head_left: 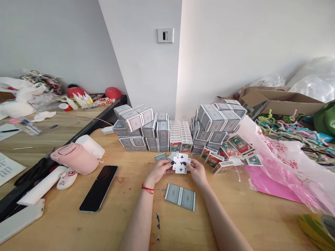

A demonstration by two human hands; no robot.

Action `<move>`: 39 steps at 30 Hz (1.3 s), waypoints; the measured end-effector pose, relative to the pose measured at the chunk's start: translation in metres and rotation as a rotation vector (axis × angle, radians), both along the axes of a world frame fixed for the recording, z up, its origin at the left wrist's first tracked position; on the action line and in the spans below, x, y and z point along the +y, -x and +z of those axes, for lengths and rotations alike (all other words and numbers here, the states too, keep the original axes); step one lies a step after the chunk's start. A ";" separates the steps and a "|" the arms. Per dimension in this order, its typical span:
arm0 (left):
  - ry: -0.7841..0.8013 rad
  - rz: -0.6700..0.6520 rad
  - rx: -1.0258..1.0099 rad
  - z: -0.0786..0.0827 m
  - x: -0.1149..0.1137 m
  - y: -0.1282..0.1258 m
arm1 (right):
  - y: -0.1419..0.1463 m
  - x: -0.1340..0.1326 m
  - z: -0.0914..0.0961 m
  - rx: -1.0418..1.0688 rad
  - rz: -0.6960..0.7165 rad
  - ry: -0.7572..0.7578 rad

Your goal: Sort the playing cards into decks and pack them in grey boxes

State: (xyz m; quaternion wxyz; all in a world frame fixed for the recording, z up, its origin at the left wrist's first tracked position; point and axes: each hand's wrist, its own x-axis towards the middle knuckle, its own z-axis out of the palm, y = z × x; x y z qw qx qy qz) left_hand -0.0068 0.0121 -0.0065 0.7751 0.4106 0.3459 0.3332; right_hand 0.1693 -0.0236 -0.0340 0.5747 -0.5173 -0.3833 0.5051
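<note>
Above mid-desk (104,230), both forearms reach forward from the bottom edge, angled inward, hands nearly meeting. Left hand (158,170) comes in from the left, thumb on top, fingers pinched on the left edge of the playing cards (180,163); red bracelet (148,189) on that wrist. Right hand (197,170) mirrors it, pinched on the right edge, thumb on the face. Both hands closed on the cards, with only the cards' width between them. Front card upright, face to camera, clubs, marked 3; another sits crosswise behind, a 2 showing at each side. Cannot tell how many are held.

Just nearer, between the forearms: two face-down cards (180,197), side by side. Beyond the hands, grey-backed left stack (138,129) and right stack (220,122), small cartons (180,136) in rows between. Red-and-green card boxes (239,144) lie jumbled right. Left: black-screened phone (98,188), then pink pouch-like item (74,157). Far right: open cardboard box (290,104).
</note>
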 end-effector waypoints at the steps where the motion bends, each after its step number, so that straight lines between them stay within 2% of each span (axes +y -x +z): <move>1: -0.005 -0.009 0.001 0.001 0.000 0.000 | 0.000 0.000 0.000 -0.014 -0.004 0.001; 17: -0.078 -0.072 0.047 0.007 -0.003 -0.009 | -0.001 -0.004 -0.005 -0.159 -0.048 0.002; 25: -0.051 0.038 0.155 0.003 -0.002 -0.018 | 0.002 -0.009 -0.002 -0.195 -0.072 0.004; 31: -0.023 0.132 0.189 -0.002 -0.001 -0.022 | 0.000 -0.007 -0.004 -0.133 -0.030 0.019; 39: -0.049 0.189 0.255 -0.008 -0.001 -0.028 | -0.002 -0.006 -0.005 -0.098 -0.023 0.030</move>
